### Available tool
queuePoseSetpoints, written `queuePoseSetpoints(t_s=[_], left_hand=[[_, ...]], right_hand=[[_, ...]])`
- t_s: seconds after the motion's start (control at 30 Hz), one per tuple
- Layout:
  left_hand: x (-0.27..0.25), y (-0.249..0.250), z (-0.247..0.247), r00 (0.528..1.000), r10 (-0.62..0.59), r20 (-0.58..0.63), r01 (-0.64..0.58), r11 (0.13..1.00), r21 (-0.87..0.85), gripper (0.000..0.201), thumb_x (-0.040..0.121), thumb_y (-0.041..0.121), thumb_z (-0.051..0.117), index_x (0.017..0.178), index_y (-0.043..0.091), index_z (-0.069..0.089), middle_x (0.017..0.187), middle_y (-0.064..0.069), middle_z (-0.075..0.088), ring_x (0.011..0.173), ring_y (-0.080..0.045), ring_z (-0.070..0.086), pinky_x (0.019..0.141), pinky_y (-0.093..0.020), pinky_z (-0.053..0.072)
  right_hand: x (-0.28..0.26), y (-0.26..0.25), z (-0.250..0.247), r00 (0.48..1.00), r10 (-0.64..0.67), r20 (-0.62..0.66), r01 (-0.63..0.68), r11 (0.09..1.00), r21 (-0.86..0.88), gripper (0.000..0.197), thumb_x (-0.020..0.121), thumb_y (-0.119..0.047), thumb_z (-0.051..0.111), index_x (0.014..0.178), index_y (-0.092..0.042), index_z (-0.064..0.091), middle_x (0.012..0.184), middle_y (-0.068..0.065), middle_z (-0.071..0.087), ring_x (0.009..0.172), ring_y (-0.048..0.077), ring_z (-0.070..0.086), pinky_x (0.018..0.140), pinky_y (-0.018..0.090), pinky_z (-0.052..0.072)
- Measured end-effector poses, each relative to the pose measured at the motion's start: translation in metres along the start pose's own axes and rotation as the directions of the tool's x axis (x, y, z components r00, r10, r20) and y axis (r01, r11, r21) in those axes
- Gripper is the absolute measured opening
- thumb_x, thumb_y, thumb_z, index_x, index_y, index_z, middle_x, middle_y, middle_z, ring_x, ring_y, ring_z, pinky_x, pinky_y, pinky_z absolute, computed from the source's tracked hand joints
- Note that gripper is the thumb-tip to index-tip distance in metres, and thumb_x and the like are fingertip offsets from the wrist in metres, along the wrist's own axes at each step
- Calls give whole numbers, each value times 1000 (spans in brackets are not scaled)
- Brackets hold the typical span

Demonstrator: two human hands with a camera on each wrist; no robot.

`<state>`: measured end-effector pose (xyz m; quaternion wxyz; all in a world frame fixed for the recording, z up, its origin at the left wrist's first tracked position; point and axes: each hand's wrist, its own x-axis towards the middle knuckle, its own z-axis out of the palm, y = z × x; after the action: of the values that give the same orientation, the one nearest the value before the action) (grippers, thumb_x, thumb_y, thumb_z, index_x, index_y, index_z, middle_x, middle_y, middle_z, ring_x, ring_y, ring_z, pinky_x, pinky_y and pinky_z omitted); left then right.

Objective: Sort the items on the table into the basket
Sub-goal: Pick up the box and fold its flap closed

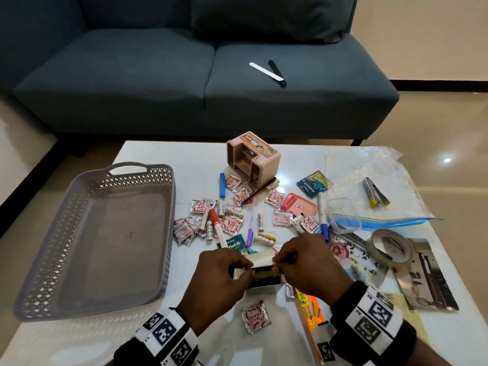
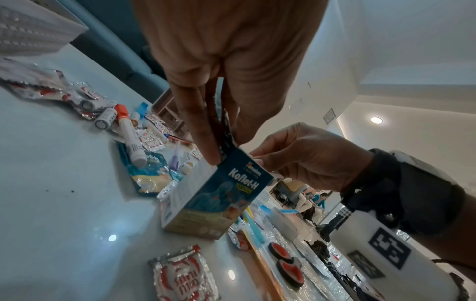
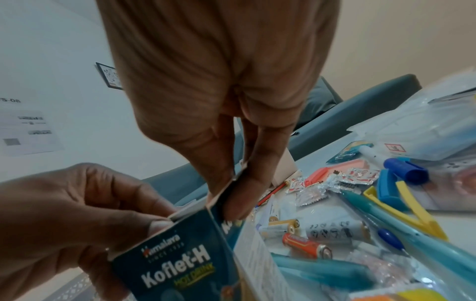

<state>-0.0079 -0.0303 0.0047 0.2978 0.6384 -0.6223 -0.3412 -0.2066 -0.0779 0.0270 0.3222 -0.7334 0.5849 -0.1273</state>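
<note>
Both hands pinch the Koflet-H carton (image 2: 219, 195) standing on the table (image 1: 184, 159): left hand (image 1: 219, 278), right hand (image 1: 309, 268); light, crushable cardboard, best gripped across its sides; basket (image 1: 158, 223) left

**What I can't make out from here**

From my head view, my left hand (image 1: 220, 270) and right hand (image 1: 306, 268) cover most of the Koflet-H box (image 1: 265, 278); only a dark strip and a pale flap show between my fingers. My forearms run off the bottom edge. In my right wrist view the box (image 3: 180, 264) is cut by the lower edge, and the print on the wall papers (image 3: 28, 130) is too blurred to read. The yellow-and-orange pack (image 1: 311, 310) lies partly under my right wrist. The small print on the batteries (image 1: 261, 222) is too fine to read fully.
</note>
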Motion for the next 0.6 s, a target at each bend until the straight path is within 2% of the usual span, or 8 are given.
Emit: queuePoseSetpoints(t_s=[0.13,0.23,0.3,0.37,0.43,0.47,0.53,0.6], left_hand=[[7,6,-15,993,27,117,-20,998,-62,14,78,39,79,75,25,78,62,9,70,52,-6,64,55,-27,55],[15,5,-25,997,39,63,-33,995,-94,27,80,48,73,71,23,76,57,3,68,49,-15,64,52,-32,55],[21,2,-28,1000,30,6,-29,996,-83,25,82,46,72,74,23,76,58,5,67,51,-14,64,53,-33,56],[27,-1,-30,999,43,-13,-43,999,-8,17,83,39,73,77,24,76,59,11,67,54,-6,62,55,-23,52],[38,-4,-31,998,67,-22,-64,991,119,8,83,31,75,80,24,76,66,14,69,60,-2,62,59,-13,45],[45,-4,-32,997,74,-30,-67,982,179,5,82,28,76,81,23,75,70,13,69,62,-1,62,62,-12,45],[62,-3,-31,996,84,-9,-77,948,308,11,79,25,77,87,19,74,80,7,71,73,-4,63,72,-23,50],[77,2,-23,995,49,91,-86,884,459,25,77,30,77,95,14,71,94,-2,69,91,-18,63,80,-29,49]], right_hand=[[-1,2,-2,999,-25,25,25,1000,-10,16,70,-25,82,86,-25,80,81,-9,75,65,-6,59,65,3,43],[-1,1,-9,1000,-1,18,0,1000,22,26,63,-35,88,87,-29,79,75,-9,73,62,-7,61,61,6,45],[0,0,-20,999,53,9,-53,992,115,29,60,-39,90,84,-27,79,68,-9,73,59,-2,65,60,14,53],[1,0,-33,995,94,-18,-86,962,258,25,61,-37,90,78,-22,79,61,-4,72,53,11,69,58,28,59],[5,3,-47,989,125,-82,-92,942,324,19,65,-33,88,72,-19,78,57,1,70,51,18,69,53,31,59],[6,6,-54,982,148,-121,-97,932,350,18,65,-33,87,70,-18,78,55,3,69,49,18,68,49,28,57],[7,15,-66,961,206,-185,-121,914,388,18,66,-31,86,68,-16,77,53,6,68,44,15,64,42,22,49],[8,26,-74,944,251,-217,-151,907,393,19,67,-32,86,67,-16,76,52,8,67,42,17,62,41,23,48]])
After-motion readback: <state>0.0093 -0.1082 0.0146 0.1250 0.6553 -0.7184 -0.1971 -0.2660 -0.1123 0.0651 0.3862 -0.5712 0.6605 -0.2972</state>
